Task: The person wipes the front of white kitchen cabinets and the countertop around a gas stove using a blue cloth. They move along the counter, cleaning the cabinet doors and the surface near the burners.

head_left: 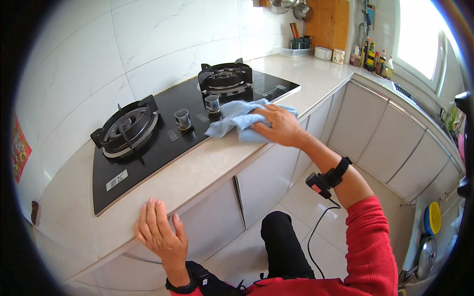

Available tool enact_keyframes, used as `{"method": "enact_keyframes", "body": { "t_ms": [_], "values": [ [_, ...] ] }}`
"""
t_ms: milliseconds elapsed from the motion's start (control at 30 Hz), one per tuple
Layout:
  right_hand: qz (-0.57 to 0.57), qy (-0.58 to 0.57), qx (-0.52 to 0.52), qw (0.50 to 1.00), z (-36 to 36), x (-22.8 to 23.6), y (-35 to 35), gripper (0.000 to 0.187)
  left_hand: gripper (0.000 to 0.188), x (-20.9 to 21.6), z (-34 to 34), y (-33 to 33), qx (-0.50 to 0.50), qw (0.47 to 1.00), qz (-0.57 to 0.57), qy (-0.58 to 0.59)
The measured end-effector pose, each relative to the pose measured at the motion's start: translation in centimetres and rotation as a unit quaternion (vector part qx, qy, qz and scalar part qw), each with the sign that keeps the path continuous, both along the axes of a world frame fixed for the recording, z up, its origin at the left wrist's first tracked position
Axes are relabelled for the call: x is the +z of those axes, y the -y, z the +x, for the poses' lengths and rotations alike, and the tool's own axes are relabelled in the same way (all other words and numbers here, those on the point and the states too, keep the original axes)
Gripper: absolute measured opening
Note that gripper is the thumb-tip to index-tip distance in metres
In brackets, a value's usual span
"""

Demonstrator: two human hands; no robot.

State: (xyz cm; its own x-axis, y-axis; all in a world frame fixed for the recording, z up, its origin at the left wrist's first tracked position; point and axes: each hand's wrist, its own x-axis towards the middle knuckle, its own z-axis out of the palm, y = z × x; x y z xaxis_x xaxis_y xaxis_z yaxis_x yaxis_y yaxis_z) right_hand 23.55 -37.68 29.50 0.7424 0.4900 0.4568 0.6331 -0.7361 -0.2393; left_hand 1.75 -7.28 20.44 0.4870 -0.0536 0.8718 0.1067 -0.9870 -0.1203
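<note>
A light blue cloth (237, 118) lies bunched over the front right edge of a black gas cooktop (163, 143) and the counter strip before it. My right hand (279, 123) presses down on the cloth, fingers curled into its folds. Two silver knobs stand left of the cloth, the nearer knob (182, 119) and the farther knob (212, 103). My left hand (160, 228) rests on the front edge of the pale countertop (192, 165), fingers stretched out, holding nothing.
Burners with black pan supports sit at the left (129, 126) and far right (225, 77) of the cooktop. Bottles (370, 56) line the corner below the window, near a wooden board (330, 24). Grey cabinets (368, 118) run along the right. A cable (311, 237) hangs from my right wrist device.
</note>
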Motion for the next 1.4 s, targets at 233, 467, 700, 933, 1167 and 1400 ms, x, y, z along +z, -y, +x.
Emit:
{"method": "enact_keyframes", "body": {
  "t_ms": [233,467,700,933,1167,1400],
  "values": [
    [0.016,0.025,-0.160,0.987,5.0,-0.3,6.2,0.055,0.036,-0.1,0.3,0.0,0.004,1.000,0.010,0.013],
    [-0.028,0.016,-0.175,0.984,10.5,0.0,10.0,0.058,0.036,-0.6,0.9,-0.1,0.011,0.999,0.020,0.042],
    [-0.010,0.023,-0.250,0.968,11.4,-0.2,9.1,0.051,0.035,-0.9,1.3,-0.2,0.011,0.998,0.015,0.066],
    [-0.024,0.060,-0.216,0.974,7.9,-0.6,6.9,0.049,0.036,-1.0,1.4,-0.2,-0.006,0.997,-0.009,0.071],
    [-0.011,0.040,-0.141,0.989,3.3,-0.2,2.3,0.044,0.037,-1.0,1.2,-0.1,-0.013,0.997,-0.023,0.067],
    [-0.013,0.059,0.016,0.998,-1.8,-0.1,-4.7,0.037,0.043,-0.9,0.9,-0.2,-0.043,0.997,-0.036,0.055]
  ]
}}
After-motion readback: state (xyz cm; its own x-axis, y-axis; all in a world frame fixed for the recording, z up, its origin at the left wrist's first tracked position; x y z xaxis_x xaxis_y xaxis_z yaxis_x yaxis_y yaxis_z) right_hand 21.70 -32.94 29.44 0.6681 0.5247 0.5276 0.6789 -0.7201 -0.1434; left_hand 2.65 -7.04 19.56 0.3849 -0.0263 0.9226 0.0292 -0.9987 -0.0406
